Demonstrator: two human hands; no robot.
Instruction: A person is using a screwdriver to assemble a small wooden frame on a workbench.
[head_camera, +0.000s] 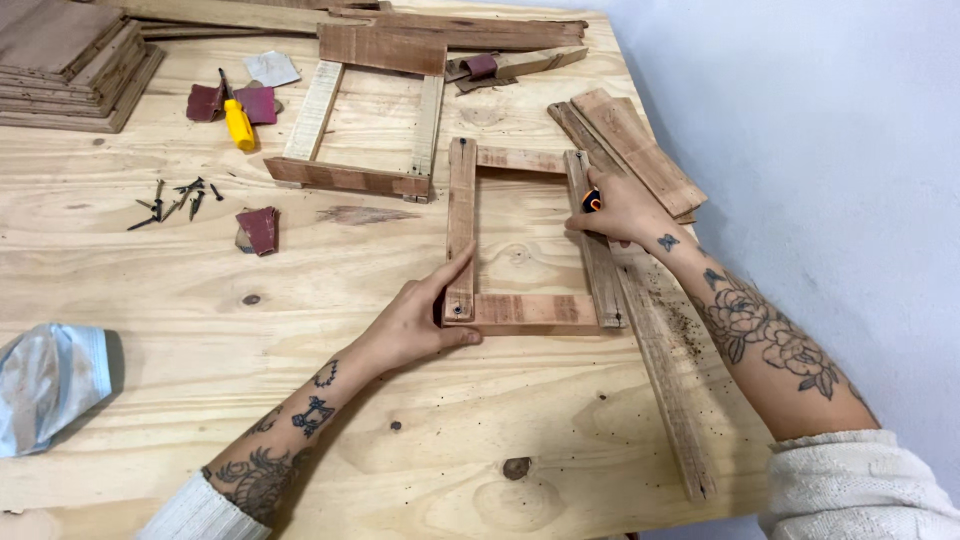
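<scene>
Hands brace the wooden frame (525, 240): left hand (415, 320) spread open, right hand (620, 208) gripping a pencil (592, 200).

Cream knit sleeves pushed up, forearms tattooed.
</scene>
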